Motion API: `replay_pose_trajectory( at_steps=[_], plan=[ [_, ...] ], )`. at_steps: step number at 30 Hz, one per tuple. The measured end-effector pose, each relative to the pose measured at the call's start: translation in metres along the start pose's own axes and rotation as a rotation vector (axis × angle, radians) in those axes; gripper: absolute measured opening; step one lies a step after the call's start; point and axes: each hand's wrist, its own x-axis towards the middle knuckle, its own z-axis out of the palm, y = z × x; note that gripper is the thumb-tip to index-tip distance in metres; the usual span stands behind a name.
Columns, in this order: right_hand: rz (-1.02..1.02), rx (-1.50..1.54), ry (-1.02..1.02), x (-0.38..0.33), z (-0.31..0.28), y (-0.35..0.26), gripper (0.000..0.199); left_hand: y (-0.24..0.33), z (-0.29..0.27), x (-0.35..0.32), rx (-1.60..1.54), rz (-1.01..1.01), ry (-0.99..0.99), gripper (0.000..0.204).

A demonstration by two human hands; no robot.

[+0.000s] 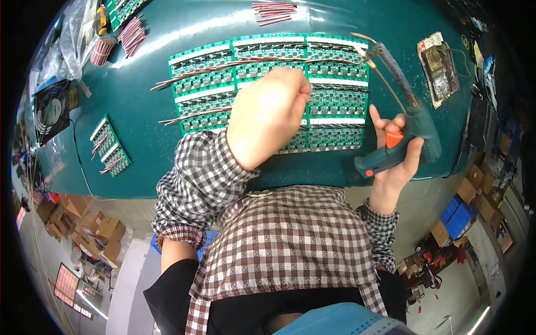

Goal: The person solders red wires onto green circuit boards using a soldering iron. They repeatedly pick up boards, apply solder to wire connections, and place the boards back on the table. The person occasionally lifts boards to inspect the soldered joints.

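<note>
My left hand [268,114] is over the middle of a panel of green circuit boards [338,103], fingers pinched together and pointing right. Whatever they hold, if anything, is hidden behind the knuckles. My right hand [393,174] grips a dark green soldering gun [427,131] with an orange trigger. Its metal tip points up and left, by the panel's far right corner. Thin red-and-white wires [209,71] lie in rows across the boards, some sticking out past the left edge. Short black parts and white strips line the board rows.
More wires lie in a pile [273,13] at the far edge, a loose heap [133,37] and a bundle [104,50] at far left. A small board piece [110,146], a black fan [53,111] and a yellow-handled tool [102,20] are left. A grimy tray [438,68] sits right.
</note>
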Motion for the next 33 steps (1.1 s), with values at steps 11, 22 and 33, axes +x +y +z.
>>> replay_pose_trajectory(
  at_steps=[11, 22, 33],
  plan=[
    [0.026, -0.115, 0.092, -0.040, -0.009, -0.027, 0.050, 0.005, 0.001, -0.002, 0.053, -0.022, 0.019, 0.006],
    [0.015, -0.350, 0.160, -0.057, -0.004, -0.041, 0.052, 0.001, 0.023, 0.005, 0.107, 0.068, 0.078, 0.005],
    [0.030, -0.346, 0.227, -0.066, 0.002, -0.042, 0.049, -0.002, 0.022, 0.010, 0.037, 0.075, 0.062, 0.008]
  ],
)
